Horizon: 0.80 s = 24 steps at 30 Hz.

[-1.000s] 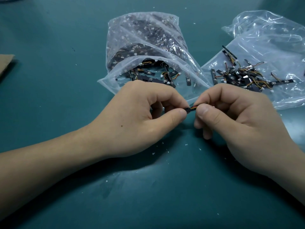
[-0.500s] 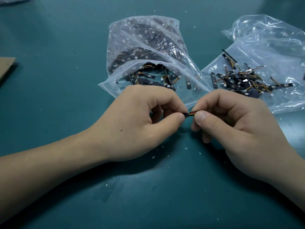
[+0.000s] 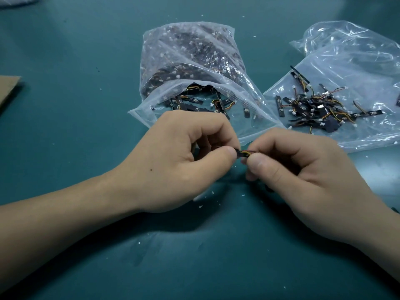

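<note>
Where my two thumbs and forefingers meet, the small black part with orange wires (image 3: 243, 153) sits pinched between them, just above the green table (image 3: 75, 50). My left hand (image 3: 179, 163) grips its black end and my right hand (image 3: 303, 172) its wired end, with my other fingers curled under. Just beyond my left knuckles lies an open plastic bag (image 3: 190, 53) full of such parts. Past my right knuckles a second bag (image 3: 350, 68) carries a loose pile (image 3: 313, 109). White crumbs (image 3: 212, 193) dot the table below my fingers.
</note>
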### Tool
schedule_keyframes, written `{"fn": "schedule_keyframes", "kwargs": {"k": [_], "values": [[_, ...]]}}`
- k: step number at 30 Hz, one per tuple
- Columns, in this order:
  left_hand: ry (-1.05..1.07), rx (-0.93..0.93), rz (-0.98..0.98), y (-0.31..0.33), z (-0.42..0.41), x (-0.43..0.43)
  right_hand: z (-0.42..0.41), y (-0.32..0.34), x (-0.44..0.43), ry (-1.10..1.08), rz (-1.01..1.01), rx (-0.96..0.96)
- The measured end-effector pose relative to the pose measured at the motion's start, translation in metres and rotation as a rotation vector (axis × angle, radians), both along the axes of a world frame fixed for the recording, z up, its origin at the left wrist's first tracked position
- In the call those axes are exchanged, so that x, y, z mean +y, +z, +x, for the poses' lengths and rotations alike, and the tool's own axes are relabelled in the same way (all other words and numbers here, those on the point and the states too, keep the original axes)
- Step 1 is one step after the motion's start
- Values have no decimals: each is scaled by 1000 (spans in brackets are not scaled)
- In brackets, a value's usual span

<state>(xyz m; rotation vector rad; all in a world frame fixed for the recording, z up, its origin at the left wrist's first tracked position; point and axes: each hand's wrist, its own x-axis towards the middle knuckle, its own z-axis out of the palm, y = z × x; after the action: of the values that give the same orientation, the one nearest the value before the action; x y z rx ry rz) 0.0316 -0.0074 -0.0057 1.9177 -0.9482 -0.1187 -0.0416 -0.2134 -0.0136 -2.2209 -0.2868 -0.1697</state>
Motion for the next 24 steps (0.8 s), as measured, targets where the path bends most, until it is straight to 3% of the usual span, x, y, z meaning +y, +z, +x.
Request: {"fn": "schedule_keyframes", "kwargs": {"k": [3,7,12,13,16,18,21,24], "values": [[5,-5,4,1,-1,0,-1,2,1,90,-125,-19],[-9,-9,3,-1,0,0,-2,4,-2,180,-120,9],[-41,-114,-63,-5,2,2,-2,0,-1,162,-197,-81],[4,-138,-93,-7,3,1,-2,-1,0,132,-113,-88],[176,-164,-85,-12,6,-2,2,-2,-2,-128,419,-79],[255,-212,97,-15,7,-1,7,-3,-5,-244,519,-47],[274,-313,473,-16,2,-3,3,-4,-5,-147,183,-112],[259,-339,586,-13,-2,-4,-5,-4,3,49,-249,-149]]}}
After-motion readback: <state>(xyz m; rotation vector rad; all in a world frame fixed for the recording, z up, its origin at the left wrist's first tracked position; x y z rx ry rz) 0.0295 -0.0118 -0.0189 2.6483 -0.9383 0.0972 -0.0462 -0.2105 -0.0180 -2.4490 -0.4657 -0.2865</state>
